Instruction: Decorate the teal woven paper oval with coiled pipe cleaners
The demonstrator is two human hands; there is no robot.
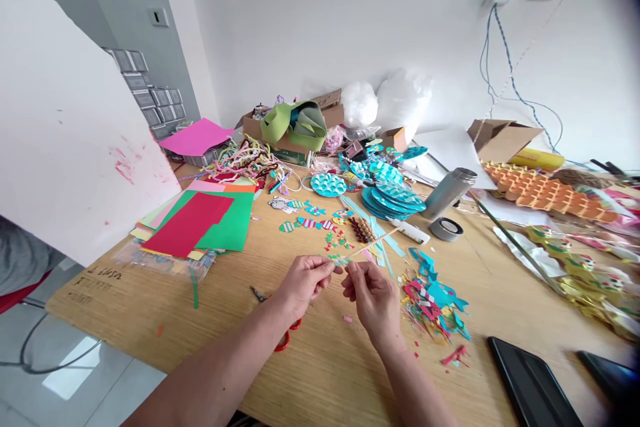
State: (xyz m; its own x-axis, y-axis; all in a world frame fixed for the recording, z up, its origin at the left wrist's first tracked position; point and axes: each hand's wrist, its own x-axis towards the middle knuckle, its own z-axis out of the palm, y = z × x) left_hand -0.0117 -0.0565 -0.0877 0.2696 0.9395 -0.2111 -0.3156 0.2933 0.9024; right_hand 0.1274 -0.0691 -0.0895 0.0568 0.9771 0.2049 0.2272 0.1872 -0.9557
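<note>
Over the middle of the table, my left hand (309, 283) is closed, thumb and forefinger pinching a small light-green paper piece (339, 259), mostly hidden by the fingertips. Close beside it my right hand (373, 300) is also closed in a pinch. A thin pale stick (375, 243) runs up and right from its fingertips. Just beyond lie small red-and-green paper cutouts (338, 240), striped paper fish (316, 224) and a brown pine cone (361, 229). Under my left forearm, scissors with red handles (283, 341) are partly covered.
A white glue bottle (414, 232), steel flask (451, 192) and blue painted discs (390, 201) stand farther back. Paper scraps (430, 300) lie right of my hands, and a black phone (533, 380) nearer. Coloured paper sheets (227, 227) and a large white board (75, 127) are left.
</note>
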